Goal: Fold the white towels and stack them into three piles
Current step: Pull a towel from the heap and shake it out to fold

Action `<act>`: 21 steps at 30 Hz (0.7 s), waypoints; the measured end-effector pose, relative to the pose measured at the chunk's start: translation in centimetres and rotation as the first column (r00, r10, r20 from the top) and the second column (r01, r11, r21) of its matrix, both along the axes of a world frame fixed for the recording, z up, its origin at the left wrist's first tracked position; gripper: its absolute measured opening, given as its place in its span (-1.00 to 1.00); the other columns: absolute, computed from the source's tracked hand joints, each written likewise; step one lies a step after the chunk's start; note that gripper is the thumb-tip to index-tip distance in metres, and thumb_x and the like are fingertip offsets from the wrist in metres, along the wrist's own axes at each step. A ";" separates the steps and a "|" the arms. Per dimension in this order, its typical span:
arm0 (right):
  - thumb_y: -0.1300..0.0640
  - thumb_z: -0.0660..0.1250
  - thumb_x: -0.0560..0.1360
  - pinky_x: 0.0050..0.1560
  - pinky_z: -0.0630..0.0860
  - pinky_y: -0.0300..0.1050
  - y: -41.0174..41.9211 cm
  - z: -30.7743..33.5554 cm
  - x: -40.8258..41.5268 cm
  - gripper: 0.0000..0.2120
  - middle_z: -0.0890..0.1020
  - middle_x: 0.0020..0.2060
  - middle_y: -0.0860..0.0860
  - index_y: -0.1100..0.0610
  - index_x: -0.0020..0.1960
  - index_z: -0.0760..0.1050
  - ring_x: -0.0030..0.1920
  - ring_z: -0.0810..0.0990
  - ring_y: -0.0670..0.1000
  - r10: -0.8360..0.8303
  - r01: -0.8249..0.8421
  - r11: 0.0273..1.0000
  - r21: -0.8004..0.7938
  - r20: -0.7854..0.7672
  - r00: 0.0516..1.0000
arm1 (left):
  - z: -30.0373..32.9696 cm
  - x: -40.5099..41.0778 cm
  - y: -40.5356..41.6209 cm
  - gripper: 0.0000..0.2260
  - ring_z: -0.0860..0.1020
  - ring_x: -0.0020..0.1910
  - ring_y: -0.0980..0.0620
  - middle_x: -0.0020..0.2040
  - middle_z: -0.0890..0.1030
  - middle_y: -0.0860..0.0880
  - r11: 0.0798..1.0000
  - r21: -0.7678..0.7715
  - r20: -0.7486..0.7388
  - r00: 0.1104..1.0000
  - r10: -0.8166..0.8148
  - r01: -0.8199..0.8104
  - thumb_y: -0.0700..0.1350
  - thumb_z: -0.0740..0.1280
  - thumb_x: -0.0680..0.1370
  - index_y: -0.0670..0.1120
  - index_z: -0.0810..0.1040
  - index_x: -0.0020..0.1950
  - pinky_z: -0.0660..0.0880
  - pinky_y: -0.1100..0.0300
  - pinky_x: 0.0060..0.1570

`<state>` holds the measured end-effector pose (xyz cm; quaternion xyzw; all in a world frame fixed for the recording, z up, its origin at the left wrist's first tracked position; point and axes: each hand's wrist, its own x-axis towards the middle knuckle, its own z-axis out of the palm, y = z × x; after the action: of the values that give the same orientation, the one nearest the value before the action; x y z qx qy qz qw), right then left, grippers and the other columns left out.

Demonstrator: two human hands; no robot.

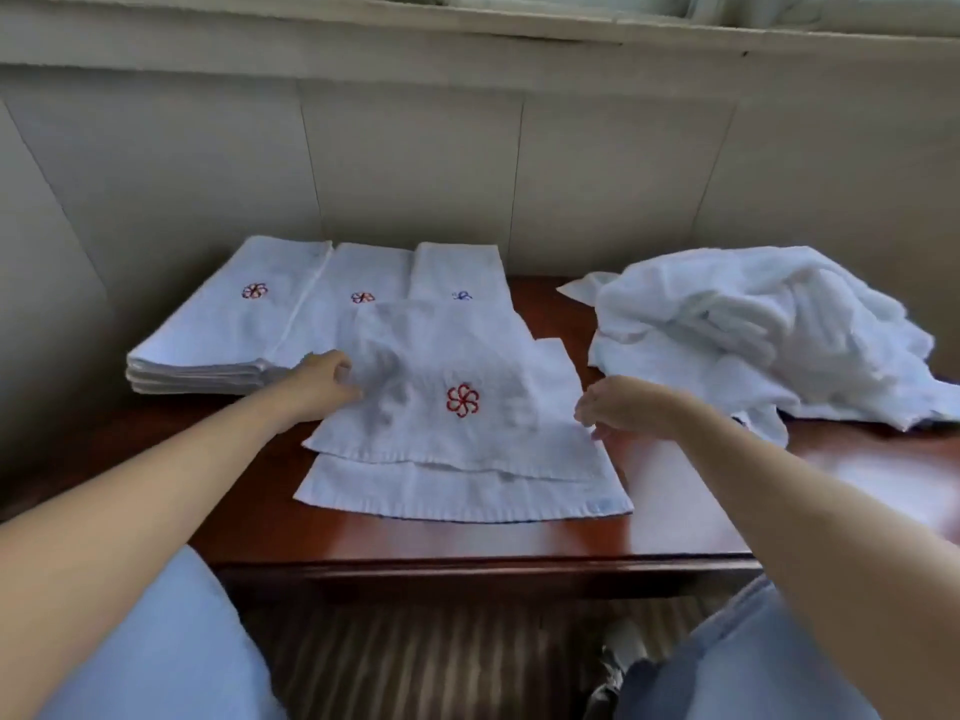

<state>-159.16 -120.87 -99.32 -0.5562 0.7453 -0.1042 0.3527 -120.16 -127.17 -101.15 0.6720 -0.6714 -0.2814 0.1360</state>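
Note:
A white towel with a red flower (457,423) lies partly folded in the middle of the dark wooden table (467,537), its upper layer short of the near edge. My left hand (324,379) grips the towel's left side. My right hand (621,407) pinches its right edge. Behind it sit three piles of folded white towels: a thick left pile (223,324), a middle pile (358,283) and a right pile (457,272) with a blue emblem. A heap of unfolded white towels (769,335) lies at the right.
A panelled wall (415,163) stands close behind the table. My knees in light blue trousers (171,646) are below the table's front edge, above a striped floor (441,662).

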 end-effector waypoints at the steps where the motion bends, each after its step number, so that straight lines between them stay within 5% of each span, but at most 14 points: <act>1: 0.02 0.36 0.62 -0.06 0.57 -0.16 0.7 -0.9 -0.1 -0.75 0.65 0.07 0.10 0.16 0.20 0.53 0.15 0.65 0.11 -0.075 0.074 0.997 0.016 0.088 0.993 | -1.1 0.4 0.1 -0.46 0.51 0.21 -0.17 0.39 0.37 -0.09 1.000 0.027 0.038 0.999 0.003 -0.004 0.00 0.42 0.58 -0.01 0.28 0.49 0.56 -0.07 0.13; 2: 0.00 0.45 0.55 -0.28 0.54 -0.20 1.1 -2.0 -0.4 -0.74 0.65 -0.13 0.06 0.16 0.09 0.55 -0.10 0.67 0.06 -0.051 0.050 0.997 -0.060 -0.006 0.999 | -1.8 0.8 0.3 -0.44 0.55 0.15 -0.19 0.32 0.41 -0.09 0.999 0.049 0.058 0.998 0.013 -0.016 -0.01 0.45 0.56 0.00 0.24 0.46 0.59 -0.07 0.04; 4: -0.06 0.54 0.46 -0.43 0.44 -0.24 1.4 -2.7 -0.5 -0.67 0.62 -0.33 0.05 0.19 -0.06 0.55 -0.38 0.57 0.01 -0.058 0.046 0.996 -0.080 -0.152 0.987 | -2.3 1.1 0.4 -0.43 0.60 -0.03 -0.15 0.11 0.51 -0.10 0.994 0.089 0.056 0.997 0.061 -0.066 0.00 0.50 0.51 0.04 0.19 0.34 0.56 0.01 -0.15; 8: -0.02 0.55 0.43 -0.32 0.49 -0.15 1.5 -2.3 0.7 -0.66 0.68 -0.33 0.14 0.26 -0.14 0.59 -0.40 0.57 0.08 -0.021 0.029 0.998 0.049 -0.164 0.986 | -2.7 1.2 0.3 -0.62 0.58 -0.20 -0.10 -0.05 0.60 -0.15 0.989 0.114 0.042 0.995 0.087 -0.091 -0.05 0.52 0.50 -0.01 0.33 0.09 0.48 0.08 -0.24; 11: 0.02 0.54 0.46 -0.16 0.62 -0.07 1.5 -2.4 1.3 -0.65 0.60 -0.19 0.15 0.26 -0.02 0.52 -0.27 0.56 0.10 -0.049 0.074 0.988 0.137 -0.177 0.983 | -2.9 1.7 0.2 -0.64 0.43 -0.20 -0.06 -0.19 0.45 -0.10 0.984 0.142 0.005 0.994 0.109 -0.108 -0.10 0.53 0.50 0.01 0.32 -0.22 0.36 0.06 -0.15; 16: 0.08 0.46 0.56 0.01 0.62 -0.05 1.9 -2.2 2.0 -0.72 0.48 -0.09 0.17 0.27 0.06 0.47 -0.14 0.48 0.14 -0.060 0.091 0.978 0.190 -0.165 0.984 | -2.4 2.2 0.4 -0.74 0.38 -0.18 -0.06 -0.20 0.42 -0.13 0.961 0.255 -0.022 0.992 0.121 -0.111 -0.18 0.53 0.49 -0.08 0.44 -0.21 0.34 0.09 -0.15; 21: 0.15 0.43 0.56 -0.02 0.55 -0.14 2.1 -2.4 2.2 -0.79 0.48 -0.08 0.12 0.23 0.06 0.46 -0.11 0.48 0.07 -0.057 0.088 0.981 0.173 -0.175 0.983 | -2.2 2.3 0.7 -0.76 0.52 0.02 -0.12 0.03 0.55 -0.13 0.951 0.273 -0.013 0.988 0.155 -0.145 -0.21 0.53 0.47 -0.24 0.63 0.09 0.52 0.05 0.11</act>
<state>-156.99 -118.76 -101.72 -0.5013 0.7987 -0.0014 0.3329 -117.84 -126.52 -103.35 0.7283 -0.5712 -0.3711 0.0751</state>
